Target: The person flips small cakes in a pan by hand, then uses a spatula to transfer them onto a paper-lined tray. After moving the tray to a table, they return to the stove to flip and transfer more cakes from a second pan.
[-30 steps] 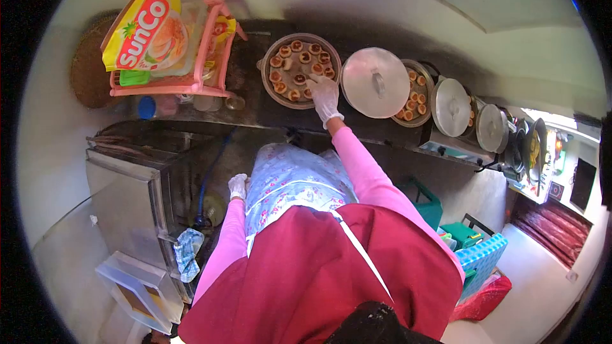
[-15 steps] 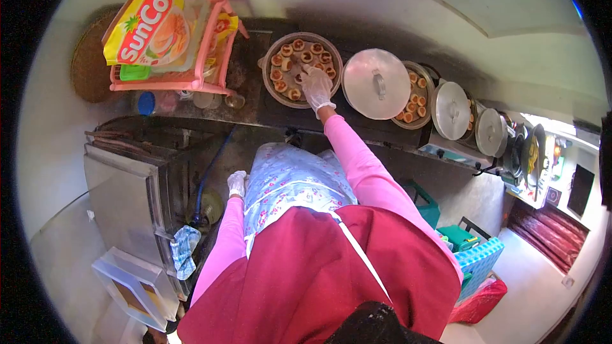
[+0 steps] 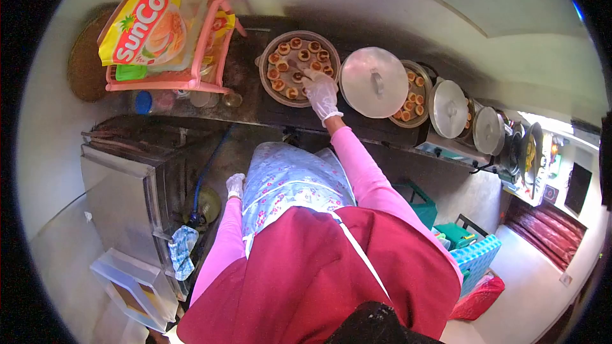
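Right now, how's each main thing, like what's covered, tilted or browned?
Leftmost pan: uncovered
Round pastries in it: browned on top
Large lid: not on the leftmost pan
Second pan: partly uncovered, pastries showing
Right hand: gloved, over the leftmost pan, contact unclear
Left hand: gloved, beside the floral apron
SunCo pouch: tilted
Checked cloth: hanging

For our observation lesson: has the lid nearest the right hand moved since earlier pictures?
No; against the pan under the right hand, the lid hasn't shifted.
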